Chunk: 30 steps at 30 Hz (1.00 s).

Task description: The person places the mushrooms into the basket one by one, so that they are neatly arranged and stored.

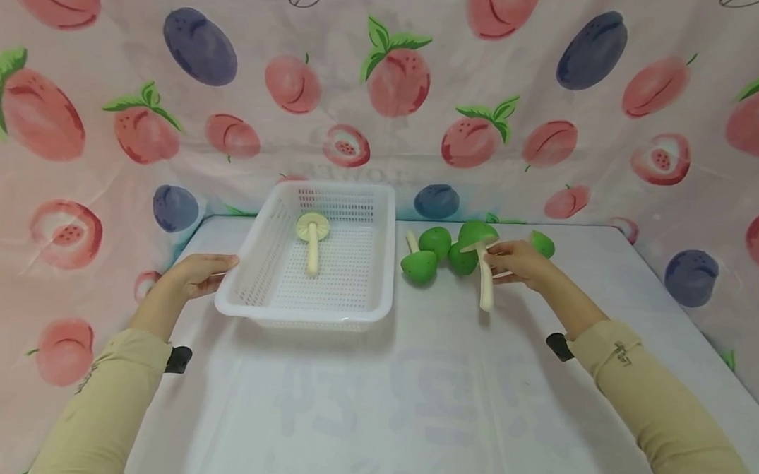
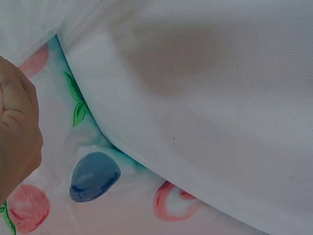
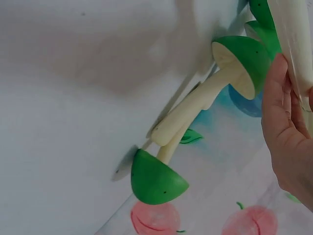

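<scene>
A white plastic basket (image 1: 376,307) stands left of centre in the head view. Inside it lies one mushroom (image 1: 313,248), its cream gills and stem facing up. My left hand (image 1: 201,275) holds the basket's left rim; the left wrist view catches only part of this hand. Between the fingers and thumb of my right hand (image 1: 520,263) is the stem of a green-capped mushroom (image 1: 486,284), stem hanging down, cap tilted up. Just beyond it, more green mushrooms (image 1: 419,267) lie in a loose group. In the right wrist view, two mushrooms (image 3: 159,181) lie with stems crossing.
A white-covered table (image 1: 372,406) carries everything. Behind it hangs a fruit-print cloth (image 1: 358,137), which meets the table's back edge close to the basket and mushrooms. One green mushroom cap (image 1: 542,244) shows beyond my right hand.
</scene>
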{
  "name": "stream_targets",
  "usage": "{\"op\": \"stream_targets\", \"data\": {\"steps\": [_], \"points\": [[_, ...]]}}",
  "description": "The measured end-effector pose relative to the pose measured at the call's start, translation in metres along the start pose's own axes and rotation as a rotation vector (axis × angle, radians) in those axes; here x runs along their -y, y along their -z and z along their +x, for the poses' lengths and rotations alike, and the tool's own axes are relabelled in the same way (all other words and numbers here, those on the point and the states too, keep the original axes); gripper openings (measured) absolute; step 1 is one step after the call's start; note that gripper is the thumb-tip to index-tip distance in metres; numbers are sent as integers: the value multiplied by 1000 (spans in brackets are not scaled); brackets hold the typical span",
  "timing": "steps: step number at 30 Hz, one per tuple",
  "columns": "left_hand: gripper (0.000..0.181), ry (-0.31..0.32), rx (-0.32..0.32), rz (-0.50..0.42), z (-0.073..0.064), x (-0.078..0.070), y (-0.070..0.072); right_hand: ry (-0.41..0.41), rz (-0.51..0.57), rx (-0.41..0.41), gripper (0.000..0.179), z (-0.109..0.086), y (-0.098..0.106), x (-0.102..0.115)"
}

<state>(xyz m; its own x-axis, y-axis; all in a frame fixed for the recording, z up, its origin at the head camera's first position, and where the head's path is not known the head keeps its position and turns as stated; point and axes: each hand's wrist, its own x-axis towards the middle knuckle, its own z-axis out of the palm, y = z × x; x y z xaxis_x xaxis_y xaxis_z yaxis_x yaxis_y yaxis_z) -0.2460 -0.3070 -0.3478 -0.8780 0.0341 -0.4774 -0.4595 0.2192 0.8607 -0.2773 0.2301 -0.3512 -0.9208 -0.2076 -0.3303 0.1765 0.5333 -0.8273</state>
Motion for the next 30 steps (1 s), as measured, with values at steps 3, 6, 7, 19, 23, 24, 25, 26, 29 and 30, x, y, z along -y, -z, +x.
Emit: {"op": "stream_targets", "data": {"steps": [3, 6, 7, 19, 23, 24, 25, 26, 29, 30], "points": [[49, 2, 0, -12, -1, 0, 1, 6, 0, 4, 52, 4, -4, 7], [48, 2, -3, -18, -2, 1, 1, 12, -4, 13, 52, 8, -7, 14], [52, 2, -4, -16, -2, 1, 1, 17, -7, 17, 51, 10, -8, 16], [66, 2, -14, 28, 1, 1, 1, 54, 18, 69, 48, 18, -20, 41], [65, -12, -5, 20, 3, 1, 1, 65, 18, 78, 48, 20, -22, 50], [65, -15, -5, 21, 3, 1, 1, 63, 28, 83, 49, 21, -23, 52], [65, -17, -1, 21, 4, 2, 1, 60, 32, 86, 49, 21, -23, 54], [65, -17, 0, 22, 4, 2, 2, 56, 37, 88, 49, 22, -23, 56], [65, -11, -5, 23, 4, 2, 2, 51, 54, 96, 51, 24, -26, 62], [64, -10, -6, 23, 5, 2, 3, 51, 57, 100, 51, 25, -26, 64]]}}
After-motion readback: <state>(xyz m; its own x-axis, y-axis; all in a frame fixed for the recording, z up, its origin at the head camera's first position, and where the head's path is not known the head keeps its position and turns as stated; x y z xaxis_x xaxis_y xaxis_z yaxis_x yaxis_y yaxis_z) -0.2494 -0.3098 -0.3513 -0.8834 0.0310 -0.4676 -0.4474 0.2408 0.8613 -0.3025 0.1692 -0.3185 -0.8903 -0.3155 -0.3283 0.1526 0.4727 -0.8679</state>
